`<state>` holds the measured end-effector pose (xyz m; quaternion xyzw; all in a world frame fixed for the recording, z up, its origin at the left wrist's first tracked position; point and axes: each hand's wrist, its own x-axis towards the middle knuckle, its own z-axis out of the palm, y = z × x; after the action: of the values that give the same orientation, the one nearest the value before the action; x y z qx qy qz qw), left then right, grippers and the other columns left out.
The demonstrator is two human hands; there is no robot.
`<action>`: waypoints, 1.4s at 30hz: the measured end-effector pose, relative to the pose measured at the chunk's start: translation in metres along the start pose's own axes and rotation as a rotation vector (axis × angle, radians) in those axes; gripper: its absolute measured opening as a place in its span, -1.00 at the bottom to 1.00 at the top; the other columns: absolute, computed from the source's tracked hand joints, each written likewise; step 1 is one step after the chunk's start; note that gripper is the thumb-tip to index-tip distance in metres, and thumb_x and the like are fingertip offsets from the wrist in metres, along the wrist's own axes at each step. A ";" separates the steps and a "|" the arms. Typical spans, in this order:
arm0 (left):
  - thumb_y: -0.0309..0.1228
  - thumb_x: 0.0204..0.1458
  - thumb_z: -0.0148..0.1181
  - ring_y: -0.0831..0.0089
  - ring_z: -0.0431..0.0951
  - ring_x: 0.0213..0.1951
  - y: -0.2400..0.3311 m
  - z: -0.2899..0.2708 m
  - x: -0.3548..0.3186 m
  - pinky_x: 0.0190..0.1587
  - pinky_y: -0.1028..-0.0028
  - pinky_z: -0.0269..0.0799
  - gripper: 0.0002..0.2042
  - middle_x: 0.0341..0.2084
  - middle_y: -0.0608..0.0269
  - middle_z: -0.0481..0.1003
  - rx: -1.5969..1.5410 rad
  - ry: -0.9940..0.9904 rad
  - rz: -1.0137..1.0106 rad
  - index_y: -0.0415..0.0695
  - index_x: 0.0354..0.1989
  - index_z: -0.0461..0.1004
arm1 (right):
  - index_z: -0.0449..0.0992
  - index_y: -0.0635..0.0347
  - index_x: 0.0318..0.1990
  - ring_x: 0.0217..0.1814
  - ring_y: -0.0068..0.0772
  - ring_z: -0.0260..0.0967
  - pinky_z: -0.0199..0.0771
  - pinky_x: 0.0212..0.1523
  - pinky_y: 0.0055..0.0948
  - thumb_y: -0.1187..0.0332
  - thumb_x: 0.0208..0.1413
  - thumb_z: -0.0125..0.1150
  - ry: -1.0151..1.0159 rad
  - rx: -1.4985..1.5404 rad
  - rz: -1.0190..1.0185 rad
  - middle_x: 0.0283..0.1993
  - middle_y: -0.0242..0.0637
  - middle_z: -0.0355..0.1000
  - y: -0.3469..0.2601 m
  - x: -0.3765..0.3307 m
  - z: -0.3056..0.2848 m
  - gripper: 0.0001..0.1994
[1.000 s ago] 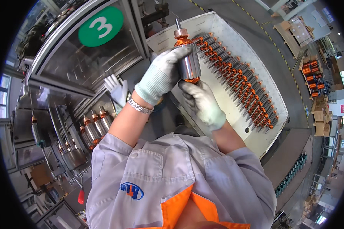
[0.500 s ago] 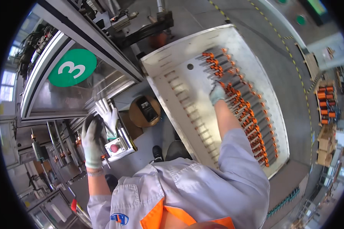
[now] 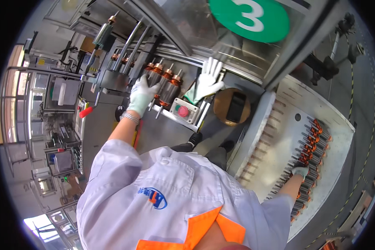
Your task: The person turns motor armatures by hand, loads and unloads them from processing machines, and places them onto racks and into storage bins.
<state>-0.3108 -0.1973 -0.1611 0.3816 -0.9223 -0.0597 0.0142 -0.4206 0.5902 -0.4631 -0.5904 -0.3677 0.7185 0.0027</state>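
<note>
White bin (image 3: 285,146) holds armatures (image 3: 314,152) under right hand (image 3: 300,171), left hand (image 3: 141,96) touching others (image 3: 169,91) — grips unclear.

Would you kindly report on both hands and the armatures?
Left hand at armature row. Right hand among binned armatures; both grips unclear. Loose glove apart from hands.

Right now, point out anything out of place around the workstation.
A loose white glove lies beside the red-button box; it looks odd since the left hand and right hand are both gloved. A dark, phone-like slab on the round brown surface also seems stray. I see no spill or damage.
</note>
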 end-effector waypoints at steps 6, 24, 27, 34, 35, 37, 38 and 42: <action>0.05 -0.12 0.35 0.01 0.52 0.04 -0.023 -0.002 0.041 0.13 0.23 0.39 -0.29 -0.07 -0.23 0.52 0.112 -0.213 -0.070 -0.28 0.09 0.41 | 0.52 0.06 -0.10 -0.24 -0.52 0.39 0.45 -0.22 -0.55 0.14 0.30 -0.05 -0.190 -0.018 -0.212 -0.20 -0.39 0.49 0.040 -0.069 -0.009 -0.72; -0.21 0.20 0.20 0.56 0.52 -0.19 0.089 -0.119 -0.107 -0.10 0.44 0.52 -0.63 -0.18 0.34 0.47 -2.024 -1.492 0.354 -0.12 0.08 0.33 | 0.11 0.33 0.35 -0.11 -0.55 0.39 0.46 -0.08 -0.48 0.35 0.15 0.26 -0.982 -0.384 -1.004 0.08 -0.24 0.36 0.248 -0.682 0.126 -0.34; -0.21 0.22 0.18 0.56 0.50 -0.15 0.102 -0.133 -0.133 -0.07 0.46 0.49 -0.64 -0.18 0.32 0.47 -1.934 -1.558 0.557 -0.13 0.08 0.34 | 0.17 0.35 0.28 -0.10 -0.59 0.37 0.45 -0.08 -0.54 0.33 0.18 0.25 -0.800 -0.217 -0.836 0.06 -0.26 0.35 0.250 -0.692 0.100 -0.42; -0.03 0.18 0.17 0.28 0.54 0.00 0.119 -0.135 -0.174 0.12 0.24 0.45 -0.42 -0.04 0.09 0.50 -1.773 -1.855 0.710 -0.17 0.23 0.27 | 0.32 0.33 0.15 -0.48 -0.77 0.17 0.15 -0.51 -0.71 0.26 0.20 0.27 -0.516 -0.062 -0.935 -0.33 -0.46 0.36 0.247 -0.727 0.058 -0.53; -0.03 0.19 0.15 0.24 0.53 0.03 0.122 -0.134 -0.177 0.15 0.21 0.44 -0.41 -0.03 0.08 0.50 -1.769 -1.887 0.740 -0.19 0.25 0.25 | 0.33 0.32 0.13 -0.54 -0.78 0.14 0.12 -0.56 -0.71 0.22 0.20 0.26 -0.488 -0.052 -0.913 -0.39 -0.46 0.35 0.246 -0.729 0.055 -0.54; -0.03 0.19 0.15 0.23 0.53 0.04 0.126 -0.133 -0.181 0.15 0.21 0.43 -0.41 -0.02 0.06 0.49 -1.744 -1.965 0.757 -0.20 0.25 0.25 | 0.34 0.31 0.09 -0.59 -0.77 0.10 0.06 -0.61 -0.70 0.19 0.22 0.24 -0.480 -0.073 -0.877 -0.44 -0.47 0.32 0.241 -0.741 0.045 -0.56; -0.03 0.20 0.15 0.21 0.53 0.05 0.128 -0.134 -0.182 0.16 0.20 0.43 -0.40 -0.01 0.05 0.49 -1.728 -2.021 0.760 -0.20 0.25 0.25 | 0.36 0.29 0.05 -0.64 -0.77 0.06 0.00 -0.66 -0.68 0.15 0.23 0.22 -0.487 -0.103 -0.830 -0.50 -0.47 0.30 0.238 -0.746 0.042 -0.59; -0.02 0.18 0.16 0.14 0.50 0.10 0.127 -0.144 -0.183 0.19 0.15 0.40 -0.37 0.04 -0.01 0.47 -1.732 -2.002 0.766 -0.21 0.27 0.23 | 0.37 0.15 -0.05 -0.71 -0.77 -0.05 -0.16 -0.72 -0.65 0.08 0.25 0.18 -0.561 -0.007 -0.683 -0.57 -0.50 0.21 0.236 -0.751 0.032 -0.65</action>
<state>-0.2601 0.0071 0.0010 -0.2298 -0.2544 -0.8485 -0.4032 -0.1190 0.0726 0.0480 -0.2173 -0.5305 0.8076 0.1381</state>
